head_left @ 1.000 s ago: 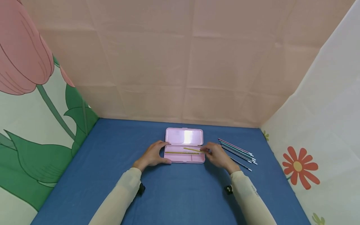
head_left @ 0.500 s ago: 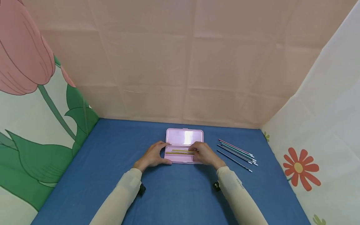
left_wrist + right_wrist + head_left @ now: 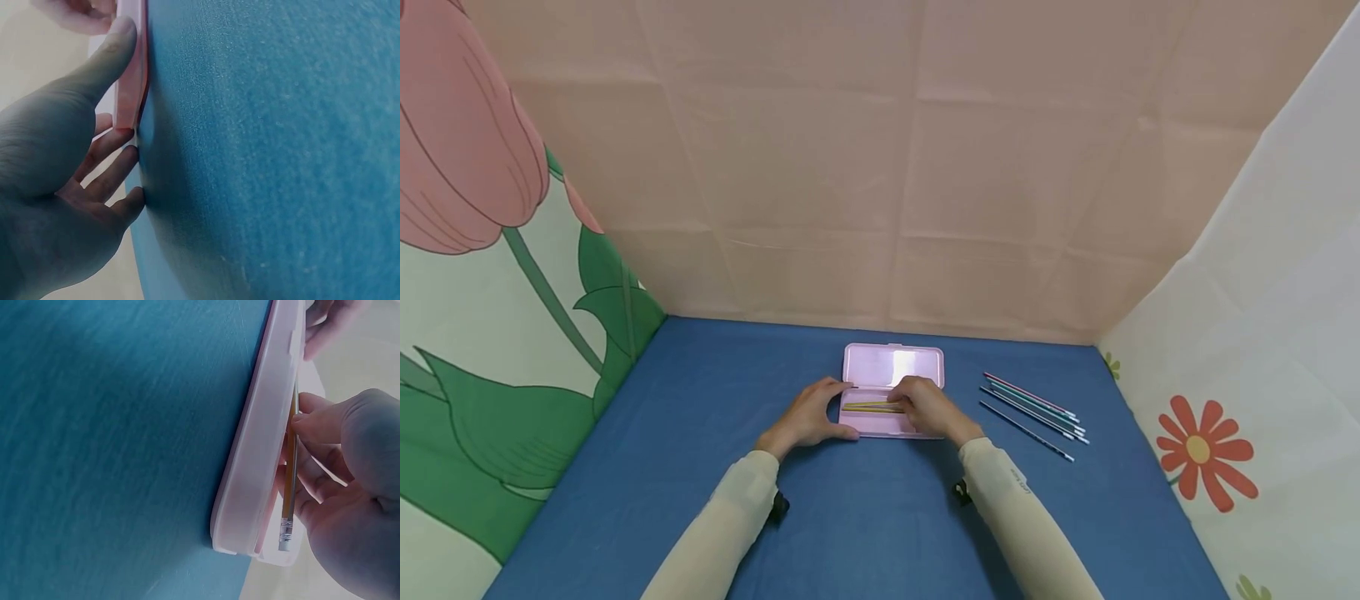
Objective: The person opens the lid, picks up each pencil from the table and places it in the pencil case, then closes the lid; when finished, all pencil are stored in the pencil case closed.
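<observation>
A pink pencil case (image 3: 876,425) lies with its lid (image 3: 871,365) raised at the back. My left hand (image 3: 808,414) holds the case's left end, with the thumb at the front wall and the fingers toward the hinge side. Between thumb and fingers, my right hand (image 3: 928,407) pinches a yellow pencil (image 3: 289,481) over the open case. The pencil's white eraser end points back toward the right wrist. Another yellow pencil (image 3: 861,410) lies in the case alongside it. The right hand hides the right part of the case in the head view.
To the right of the case, several pencils (image 3: 1037,406) lie in a loose slanted group on the blue cloth (image 3: 865,517). A dark pencil (image 3: 1026,431) lies slightly apart, in front of them. A beige backdrop (image 3: 887,167) rises behind the table.
My right hand has moved left over the case with the yellow pencil, which has come down nearly parallel to the other. The left hand stays at the case's left end.
</observation>
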`<act>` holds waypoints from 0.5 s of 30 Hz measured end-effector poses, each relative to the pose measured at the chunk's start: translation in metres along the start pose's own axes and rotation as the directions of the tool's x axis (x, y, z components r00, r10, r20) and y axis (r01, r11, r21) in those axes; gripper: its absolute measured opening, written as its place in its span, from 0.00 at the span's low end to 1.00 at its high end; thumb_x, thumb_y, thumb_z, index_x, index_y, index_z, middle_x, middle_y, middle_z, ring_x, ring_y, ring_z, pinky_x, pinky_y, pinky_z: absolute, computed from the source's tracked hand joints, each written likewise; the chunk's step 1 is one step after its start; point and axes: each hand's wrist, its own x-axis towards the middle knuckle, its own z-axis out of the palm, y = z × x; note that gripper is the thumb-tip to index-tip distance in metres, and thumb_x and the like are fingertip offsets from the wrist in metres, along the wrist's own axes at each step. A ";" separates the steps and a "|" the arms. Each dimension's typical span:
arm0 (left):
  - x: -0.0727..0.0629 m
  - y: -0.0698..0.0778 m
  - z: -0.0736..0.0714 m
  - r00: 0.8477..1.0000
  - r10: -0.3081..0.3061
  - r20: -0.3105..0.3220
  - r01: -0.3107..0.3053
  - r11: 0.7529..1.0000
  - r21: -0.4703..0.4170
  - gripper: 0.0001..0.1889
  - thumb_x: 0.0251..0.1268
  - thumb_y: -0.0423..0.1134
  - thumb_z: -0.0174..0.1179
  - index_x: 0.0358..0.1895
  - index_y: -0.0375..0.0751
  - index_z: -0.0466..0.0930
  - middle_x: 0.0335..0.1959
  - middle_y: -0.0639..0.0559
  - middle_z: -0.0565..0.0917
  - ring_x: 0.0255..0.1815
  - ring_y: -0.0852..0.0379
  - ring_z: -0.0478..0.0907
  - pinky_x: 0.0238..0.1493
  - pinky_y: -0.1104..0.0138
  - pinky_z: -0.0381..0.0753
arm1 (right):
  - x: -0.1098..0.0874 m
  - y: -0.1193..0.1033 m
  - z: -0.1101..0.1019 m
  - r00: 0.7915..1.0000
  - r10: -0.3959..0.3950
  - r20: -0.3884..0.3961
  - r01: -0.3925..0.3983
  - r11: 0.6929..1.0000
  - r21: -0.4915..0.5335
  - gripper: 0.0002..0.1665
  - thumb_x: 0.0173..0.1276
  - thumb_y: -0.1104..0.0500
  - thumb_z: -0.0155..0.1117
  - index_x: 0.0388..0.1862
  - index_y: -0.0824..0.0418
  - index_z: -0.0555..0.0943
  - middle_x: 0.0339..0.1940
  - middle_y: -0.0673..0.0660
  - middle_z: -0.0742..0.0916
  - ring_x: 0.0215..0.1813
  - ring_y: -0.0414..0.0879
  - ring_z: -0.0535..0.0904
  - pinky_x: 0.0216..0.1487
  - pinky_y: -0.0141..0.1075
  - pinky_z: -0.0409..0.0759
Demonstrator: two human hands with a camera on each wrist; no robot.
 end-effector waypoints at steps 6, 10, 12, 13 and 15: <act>0.000 0.000 0.000 1.000 0.017 -0.003 -0.017 1.000 0.003 0.50 0.59 0.54 0.88 0.83 0.45 0.76 0.73 0.43 0.82 0.76 0.40 0.78 0.81 0.39 0.77 | 0.003 0.000 0.003 1.000 0.002 0.006 -0.002 1.000 -0.022 0.15 0.80 0.72 0.67 0.55 0.63 0.95 0.50 0.57 0.95 0.53 0.51 0.90 0.67 0.49 0.90; -0.001 -0.001 0.000 1.000 0.010 0.001 -0.010 1.000 0.000 0.49 0.59 0.53 0.88 0.83 0.45 0.76 0.74 0.42 0.82 0.76 0.40 0.78 0.82 0.39 0.77 | 0.003 -0.002 0.004 1.000 0.022 0.022 -0.021 1.000 -0.013 0.15 0.81 0.71 0.66 0.56 0.63 0.95 0.51 0.57 0.95 0.53 0.51 0.90 0.68 0.50 0.90; -0.001 -0.001 -0.001 1.000 0.009 -0.001 -0.009 1.000 0.002 0.49 0.59 0.52 0.88 0.83 0.45 0.76 0.74 0.42 0.82 0.76 0.39 0.78 0.82 0.38 0.77 | 0.003 -0.003 0.004 0.999 0.031 0.031 -0.030 0.999 -0.014 0.15 0.81 0.71 0.65 0.56 0.63 0.95 0.51 0.58 0.95 0.54 0.51 0.90 0.68 0.50 0.90; -0.001 0.000 0.000 1.000 0.006 0.001 -0.006 1.000 -0.001 0.49 0.59 0.52 0.88 0.83 0.45 0.76 0.75 0.42 0.82 0.77 0.39 0.78 0.82 0.38 0.76 | 0.002 -0.003 0.004 0.999 0.034 0.036 -0.033 0.999 -0.015 0.15 0.81 0.71 0.65 0.56 0.63 0.95 0.51 0.58 0.95 0.54 0.51 0.90 0.69 0.50 0.90; -0.002 0.000 0.000 1.000 0.005 -0.001 -0.005 1.000 0.000 0.49 0.59 0.52 0.88 0.83 0.45 0.76 0.75 0.42 0.82 0.77 0.39 0.78 0.82 0.38 0.76 | 0.001 -0.004 0.005 0.999 0.029 0.043 -0.028 0.999 -0.026 0.15 0.81 0.71 0.65 0.56 0.63 0.95 0.51 0.58 0.95 0.54 0.51 0.90 0.69 0.51 0.90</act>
